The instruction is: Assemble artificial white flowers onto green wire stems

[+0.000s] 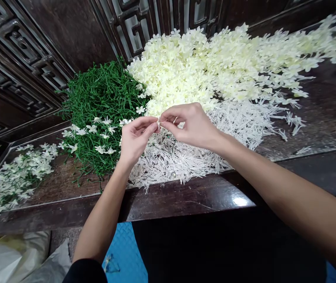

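My left hand and my right hand meet fingertip to fingertip, both in a pinch. Between them is a small white flower piece, mostly covered by the fingers, so its exact form is unclear. Beneath the hands spreads a heap of thin white artificial stamens. Cream-white artificial petals are piled just beyond. To the left of my left hand lies a mound of green plastic stems, with several assembled white flowers resting on it.
A long dark wooden bench carries everything, backed by a carved lattice panel. More finished white flowers on stems lie at the far left. Pale bags sit on the floor below, next to a blue surface.
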Available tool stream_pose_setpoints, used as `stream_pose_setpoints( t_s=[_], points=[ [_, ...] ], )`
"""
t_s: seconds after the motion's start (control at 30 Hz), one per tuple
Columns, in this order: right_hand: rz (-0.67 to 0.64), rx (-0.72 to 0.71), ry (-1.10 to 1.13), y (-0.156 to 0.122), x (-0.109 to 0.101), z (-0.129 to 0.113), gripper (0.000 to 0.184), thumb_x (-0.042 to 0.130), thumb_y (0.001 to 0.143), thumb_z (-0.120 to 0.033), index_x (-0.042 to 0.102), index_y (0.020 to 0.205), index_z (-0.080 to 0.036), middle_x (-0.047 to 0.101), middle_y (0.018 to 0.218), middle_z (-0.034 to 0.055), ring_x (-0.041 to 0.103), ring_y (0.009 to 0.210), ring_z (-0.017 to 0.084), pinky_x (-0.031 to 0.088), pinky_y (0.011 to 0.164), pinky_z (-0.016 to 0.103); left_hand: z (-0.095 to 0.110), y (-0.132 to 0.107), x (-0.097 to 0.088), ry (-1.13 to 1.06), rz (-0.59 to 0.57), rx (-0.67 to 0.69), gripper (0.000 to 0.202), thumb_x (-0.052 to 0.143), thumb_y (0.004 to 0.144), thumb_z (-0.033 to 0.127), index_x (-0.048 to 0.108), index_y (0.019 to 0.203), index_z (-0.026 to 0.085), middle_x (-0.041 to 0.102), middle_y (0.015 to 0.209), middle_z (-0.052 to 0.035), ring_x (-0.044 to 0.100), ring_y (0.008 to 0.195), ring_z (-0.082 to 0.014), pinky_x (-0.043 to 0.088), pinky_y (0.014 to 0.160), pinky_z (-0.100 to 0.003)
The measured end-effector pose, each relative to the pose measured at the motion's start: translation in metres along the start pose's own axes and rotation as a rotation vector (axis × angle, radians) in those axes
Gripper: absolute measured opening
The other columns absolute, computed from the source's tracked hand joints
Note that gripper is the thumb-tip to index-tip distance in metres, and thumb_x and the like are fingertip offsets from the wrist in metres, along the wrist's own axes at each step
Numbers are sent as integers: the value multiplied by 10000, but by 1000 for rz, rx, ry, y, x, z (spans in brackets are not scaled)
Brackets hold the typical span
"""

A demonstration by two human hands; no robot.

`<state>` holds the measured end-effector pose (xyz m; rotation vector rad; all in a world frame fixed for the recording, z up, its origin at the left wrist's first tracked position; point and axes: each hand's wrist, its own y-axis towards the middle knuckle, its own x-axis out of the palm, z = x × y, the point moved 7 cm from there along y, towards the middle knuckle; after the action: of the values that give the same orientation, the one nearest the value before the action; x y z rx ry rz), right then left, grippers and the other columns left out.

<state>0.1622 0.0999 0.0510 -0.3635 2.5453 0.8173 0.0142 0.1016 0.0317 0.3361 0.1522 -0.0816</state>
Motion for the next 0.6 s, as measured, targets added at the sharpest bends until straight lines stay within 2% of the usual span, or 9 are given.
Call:
stream_pose_setpoints(
  t_s=[0.13,0.27,0.43,0.5,0.6],
  points=[
    [10,2,-11,-1,2,1,152,599,840,-126,750,835,-141,751,802,63,663,687,160,574,648,327,1,-1,1,34,1,23,94,778,758,205,771,849,183,769,862,-38,699,770,-120,601,761,-261],
    [18,12,2,-2,3,2,145,616,829,-134,760,832,-146,753,789,61,667,678,162,584,667,349,0,-1,2,16,-17,22,98,779,759,221,767,848,182,762,840,-37,688,725,-116,602,730,-266],
    [20,78,68,1,-3,3,108,654,828,-182,758,802,-169,745,807,49,673,717,169,592,754,402,-1,0,1,-16,-5,20,139,812,733,254,762,843,187,757,816,-29,678,677,-107,596,676,-254],
    [3,143,127,2,-6,4,136,674,824,-203,752,915,-141,744,902,75,684,797,189,589,810,417,0,0,-2,-22,37,27,179,835,708,272,753,841,186,755,815,-28,688,697,-110,598,685,-249],
    [-111,228,222,2,-3,5,498,742,788,-266,644,1243,-89,670,1216,149,665,1011,254,577,889,454,4,0,-4,-13,77,37,265,875,661,293,734,858,185,755,818,-27,706,731,-119,602,712,-244]
  ],
)
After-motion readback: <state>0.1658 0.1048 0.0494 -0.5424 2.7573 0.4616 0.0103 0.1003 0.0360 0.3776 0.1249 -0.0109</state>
